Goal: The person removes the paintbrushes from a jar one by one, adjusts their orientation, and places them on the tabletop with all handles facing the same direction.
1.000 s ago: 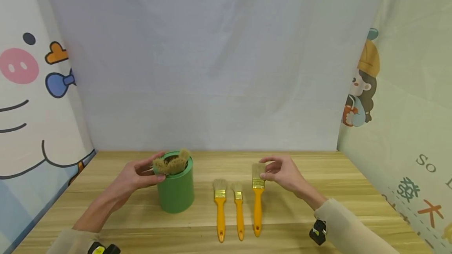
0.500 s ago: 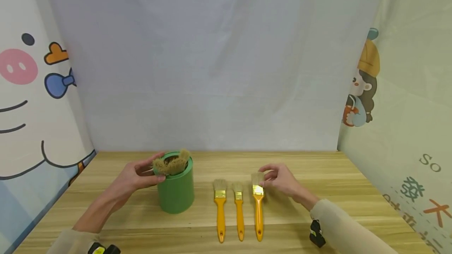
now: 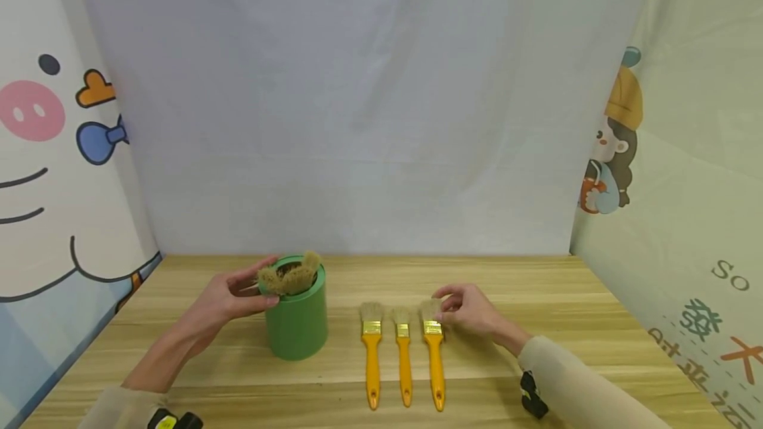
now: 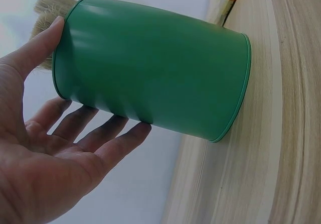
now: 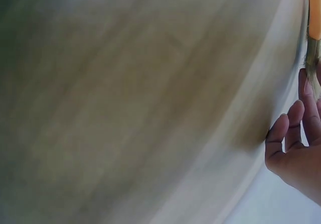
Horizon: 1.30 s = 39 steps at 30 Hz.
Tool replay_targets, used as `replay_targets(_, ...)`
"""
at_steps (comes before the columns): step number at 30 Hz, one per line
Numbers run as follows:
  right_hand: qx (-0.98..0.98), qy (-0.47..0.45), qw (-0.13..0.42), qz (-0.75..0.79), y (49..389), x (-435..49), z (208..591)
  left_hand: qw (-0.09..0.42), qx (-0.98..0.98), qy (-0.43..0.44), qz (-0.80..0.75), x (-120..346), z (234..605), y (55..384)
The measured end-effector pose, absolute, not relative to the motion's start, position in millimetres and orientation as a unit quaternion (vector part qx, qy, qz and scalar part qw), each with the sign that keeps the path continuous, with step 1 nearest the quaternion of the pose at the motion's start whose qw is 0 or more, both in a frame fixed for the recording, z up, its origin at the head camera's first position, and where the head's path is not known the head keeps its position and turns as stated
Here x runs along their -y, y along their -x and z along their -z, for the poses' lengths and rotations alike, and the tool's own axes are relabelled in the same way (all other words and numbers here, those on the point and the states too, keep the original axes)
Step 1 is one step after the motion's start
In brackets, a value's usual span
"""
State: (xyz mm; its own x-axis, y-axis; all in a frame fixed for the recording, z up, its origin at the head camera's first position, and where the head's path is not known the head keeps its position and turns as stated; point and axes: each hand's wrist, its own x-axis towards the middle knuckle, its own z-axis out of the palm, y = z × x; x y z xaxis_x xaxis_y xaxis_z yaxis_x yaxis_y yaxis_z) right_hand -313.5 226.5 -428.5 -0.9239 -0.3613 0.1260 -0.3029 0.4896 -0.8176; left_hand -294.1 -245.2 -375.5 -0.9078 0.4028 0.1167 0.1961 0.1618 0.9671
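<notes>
A green cylindrical pot [image 3: 298, 330] stands upright on the table at left of centre, brush bristles [image 3: 289, 279] poking above its rim. My left hand [image 3: 229, 293] holds it from the left, thumb at the rim and fingers along the side; the left wrist view shows this pot [image 4: 155, 68] close up. On the right, my right hand [image 3: 471, 310] pinches the bristle end of a yellow-handled paintbrush [image 3: 436, 369], part of the bristles hidden by the fingertips. Beside it lie a narrow paintbrush [image 3: 405, 363] and a wider paintbrush [image 3: 372, 363], handles toward me.
The wooden table [image 3: 536, 303] ends at a pale hanging cloth [image 3: 357, 118] at the back. Printed cloths with cartoon figures flank it: a left curtain [image 3: 77, 217] and a right curtain [image 3: 673, 217].
My right hand has brought its paintbrush down toward me, level with the other two in the row, its handle end shifting slightly right. The left hand and pot stay put.
</notes>
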Motion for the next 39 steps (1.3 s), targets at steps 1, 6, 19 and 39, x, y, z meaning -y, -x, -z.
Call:
replay_targets(1,-0.862,0.196,0.032,0.466,313.2,-225.8,428.0,0.084,-0.757,-0.198,-0.617,245.4,375.2,294.0)
replay_targets(6,-0.869,0.204,0.037,0.449,311.7,-223.8,425.9,0.088,-0.757,-0.200,-0.616,246.2,373.8,293.3)
replay_targets(19,-0.878,0.200,0.029,0.433,310.4,-223.0,423.8,0.087,-0.760,-0.196,-0.614,245.7,372.2,293.0)
replay_targets(39,-0.880,0.208,0.048,0.424,315.3,-227.2,425.0,0.088,-0.759,-0.195,-0.615,245.4,372.3,293.3)
